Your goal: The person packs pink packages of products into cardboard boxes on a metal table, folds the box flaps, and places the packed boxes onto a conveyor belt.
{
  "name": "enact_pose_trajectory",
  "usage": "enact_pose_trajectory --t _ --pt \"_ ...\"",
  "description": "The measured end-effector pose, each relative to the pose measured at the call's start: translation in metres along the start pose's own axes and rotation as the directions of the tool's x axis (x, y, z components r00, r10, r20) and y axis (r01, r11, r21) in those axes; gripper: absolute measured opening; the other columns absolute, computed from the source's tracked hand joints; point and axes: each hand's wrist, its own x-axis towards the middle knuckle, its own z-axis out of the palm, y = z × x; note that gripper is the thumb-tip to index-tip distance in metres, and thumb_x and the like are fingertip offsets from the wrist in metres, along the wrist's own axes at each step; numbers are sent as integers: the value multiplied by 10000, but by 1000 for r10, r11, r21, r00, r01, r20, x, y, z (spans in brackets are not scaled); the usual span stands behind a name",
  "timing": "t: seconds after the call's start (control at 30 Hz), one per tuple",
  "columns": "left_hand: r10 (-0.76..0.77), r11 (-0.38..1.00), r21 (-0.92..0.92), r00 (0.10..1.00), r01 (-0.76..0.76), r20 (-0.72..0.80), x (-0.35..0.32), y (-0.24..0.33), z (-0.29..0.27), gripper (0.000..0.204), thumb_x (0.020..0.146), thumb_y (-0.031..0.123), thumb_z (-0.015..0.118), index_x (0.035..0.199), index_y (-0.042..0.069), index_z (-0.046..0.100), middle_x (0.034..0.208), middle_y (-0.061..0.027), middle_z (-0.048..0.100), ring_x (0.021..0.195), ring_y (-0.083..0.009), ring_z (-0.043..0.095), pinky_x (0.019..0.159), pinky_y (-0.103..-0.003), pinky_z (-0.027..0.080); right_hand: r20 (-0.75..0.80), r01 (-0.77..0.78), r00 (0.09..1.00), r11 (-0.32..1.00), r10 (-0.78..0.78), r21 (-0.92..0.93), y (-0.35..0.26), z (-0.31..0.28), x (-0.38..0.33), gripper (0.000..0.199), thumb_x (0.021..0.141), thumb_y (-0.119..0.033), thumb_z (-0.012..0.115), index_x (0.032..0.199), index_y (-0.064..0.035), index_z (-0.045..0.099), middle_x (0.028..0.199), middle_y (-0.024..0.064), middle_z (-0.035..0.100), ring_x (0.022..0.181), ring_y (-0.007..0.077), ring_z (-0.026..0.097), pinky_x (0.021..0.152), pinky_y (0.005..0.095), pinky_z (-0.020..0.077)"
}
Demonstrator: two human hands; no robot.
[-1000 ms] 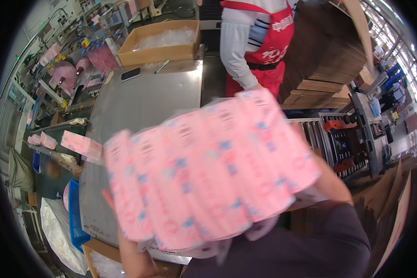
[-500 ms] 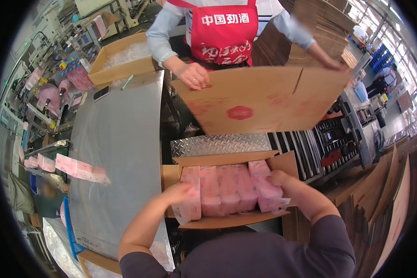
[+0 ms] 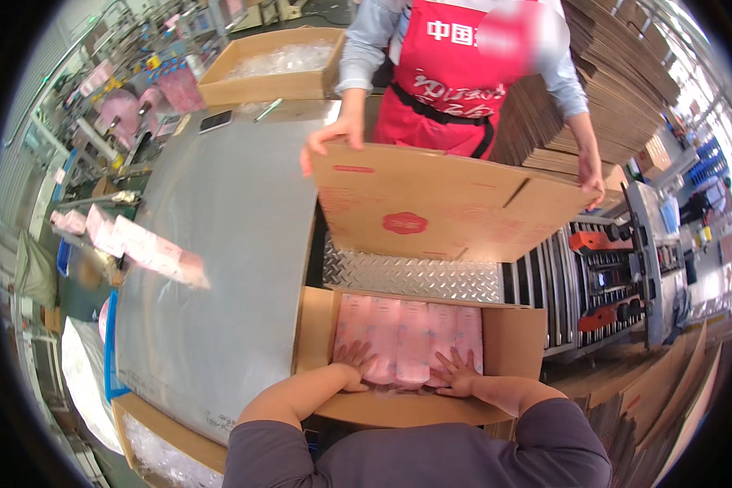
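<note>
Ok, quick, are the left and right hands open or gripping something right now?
Left hand: open, spread on the pink rectangular wrapped packs inside the brown cardboard box.
Right hand: open, spread on the same packs.

Steel table (image 3: 228,211): phone (image 3: 215,121), pen (image 3: 268,109), pink packs (image 3: 150,246) across left edge.

white characters (image 3: 457,88) on red apron (image 3: 439,63) (partly blurred), red emblem (image 3: 404,223) on cardboard sheet (image 3: 459,203)
</note>
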Motion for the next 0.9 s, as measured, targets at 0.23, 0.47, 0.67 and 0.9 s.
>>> enact_pose_trajectory --t 0.23,0.47,0.67,0.9 --pt "49 876 -265 622 -403 -782 -80 -73 -82 515 903 347 620 1326 63 545 1412 -202 499 1268 -402 493 1046 -452 423 -590 266 804 928 -64 261 41 -17 45 386 903 -310 613 1238 -118 622 1301 174 577 1247 385 485 1066 516 366" --pt "-707 553 -729 -237 403 -667 -264 -296 -128 629 941 574 481 1374 121 536 1511 -177 388 1473 -418 151 1137 -652 178 -747 518 620 841 -240 159 -117 -200 60 243 885 -165 655 1099 -52 674 1029 157 698 957 340 665 856 415 531" --pt "-677 696 -411 347 589 -649 -255 -338 -96 728 923 647 419 1384 91 509 1528 -223 338 1472 -449 119 1165 -646 5 -779 569 565 812 -271 130 -221 -301 126 359 873 -196 681 1191 -37 630 1065 186 660 956 356 640 829 422 524" --pt "-649 741 -630 7 232 -761 -337 -339 -91 867 762 499 730 1457 92 410 1554 -243 287 1465 -453 178 1161 -586 187 -744 149 660 989 -103 -4 -337 -359 191 794 842 -464 670 1502 -162 349 1564 256 181 1363 484 308 1078 520 378"
